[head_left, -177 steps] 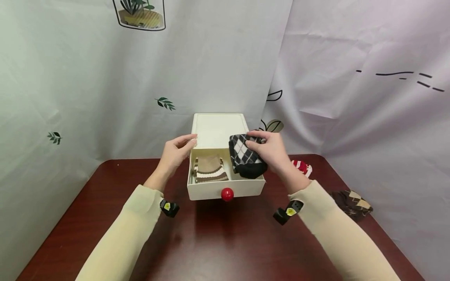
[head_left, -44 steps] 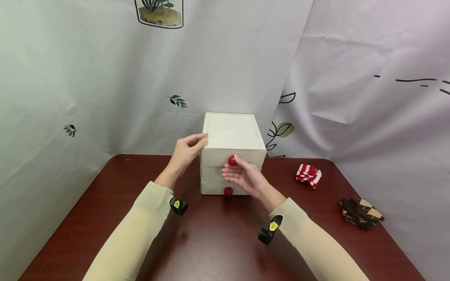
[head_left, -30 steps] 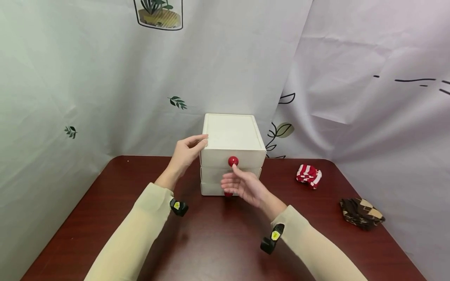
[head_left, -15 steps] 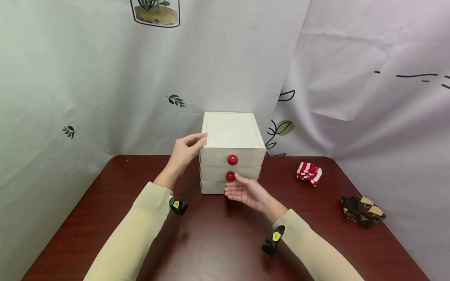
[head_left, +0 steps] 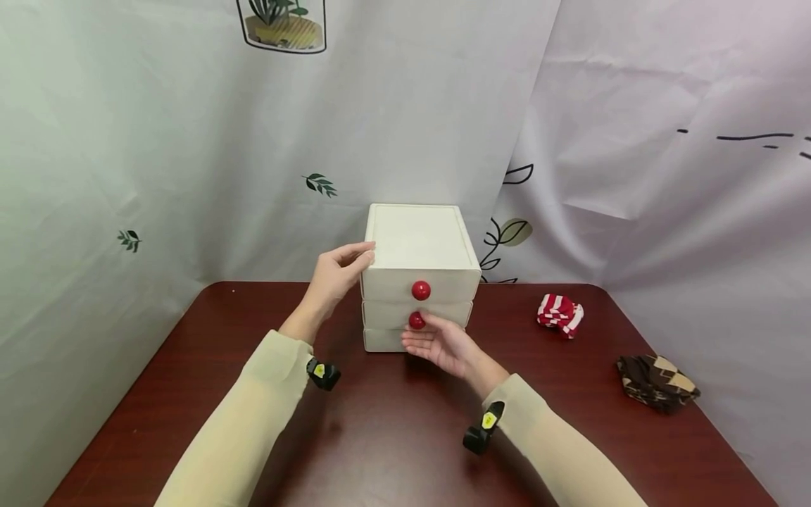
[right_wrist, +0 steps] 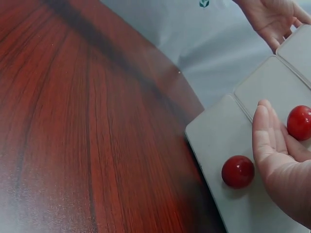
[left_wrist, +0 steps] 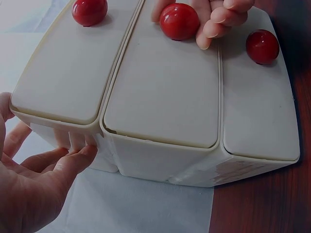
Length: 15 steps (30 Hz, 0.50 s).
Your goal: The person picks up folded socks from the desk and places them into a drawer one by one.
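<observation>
A white drawer unit (head_left: 421, 239) with three drawers, each with a round red knob, stands at the back of the table. My left hand (head_left: 334, 278) rests at its upper left front edge, its fingers against the side wall in the left wrist view. My right hand (head_left: 446, 346) is at the middle drawer's red knob (head_left: 416, 320), holding it between the thumb on its upper side and the fingers below. In the head view this hand hides the bottom knob (right_wrist: 238, 172), which shows in the right wrist view. All the drawers are pushed in.
On the right of the dark red-brown table (head_left: 380, 436) lies a red and white striped sock bundle (head_left: 560, 315). Nearer the right edge is a brown and tan argyle sock bundle (head_left: 657, 382). A pale printed curtain (head_left: 405, 105) hangs behind the unit.
Earlier the top drawer was out and my right hand held a black and white argyle sock bundle over it. That drawer is now in, and the hand has moved from its knob down to the middle one.
</observation>
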### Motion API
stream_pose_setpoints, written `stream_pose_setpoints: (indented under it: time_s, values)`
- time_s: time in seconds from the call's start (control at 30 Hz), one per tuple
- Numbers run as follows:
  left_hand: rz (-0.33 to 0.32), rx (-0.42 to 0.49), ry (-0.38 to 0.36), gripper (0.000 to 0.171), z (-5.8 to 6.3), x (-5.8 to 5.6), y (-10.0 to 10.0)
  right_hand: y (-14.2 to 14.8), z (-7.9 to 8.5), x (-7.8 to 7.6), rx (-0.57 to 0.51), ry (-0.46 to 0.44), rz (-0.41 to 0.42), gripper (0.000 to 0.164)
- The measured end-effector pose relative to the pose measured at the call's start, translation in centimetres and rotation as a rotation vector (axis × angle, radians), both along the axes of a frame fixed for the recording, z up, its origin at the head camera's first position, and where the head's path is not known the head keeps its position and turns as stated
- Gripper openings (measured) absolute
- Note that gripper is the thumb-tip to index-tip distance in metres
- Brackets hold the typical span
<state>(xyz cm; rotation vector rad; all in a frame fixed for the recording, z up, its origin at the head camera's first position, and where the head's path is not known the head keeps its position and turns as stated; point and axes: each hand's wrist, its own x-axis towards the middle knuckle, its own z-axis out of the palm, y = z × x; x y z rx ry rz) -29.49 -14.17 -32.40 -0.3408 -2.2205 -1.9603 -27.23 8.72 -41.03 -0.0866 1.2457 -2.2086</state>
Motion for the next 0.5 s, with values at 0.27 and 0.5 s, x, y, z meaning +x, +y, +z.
stream_pose_setpoints:
  time_s: [0.27,0.5]
  values:
    - [0.003,-0.020,0.006,0.038,1.0,0.9,0.3,-0.2,-0.1,0.5,-0.012,-0.020,-0.030,0.034]
    - [0.012,-0.015,0.010,0.041,0.0,0.1,0.1,0.1,-0.5,2.1,-0.033,-0.019,-0.013,0.031]
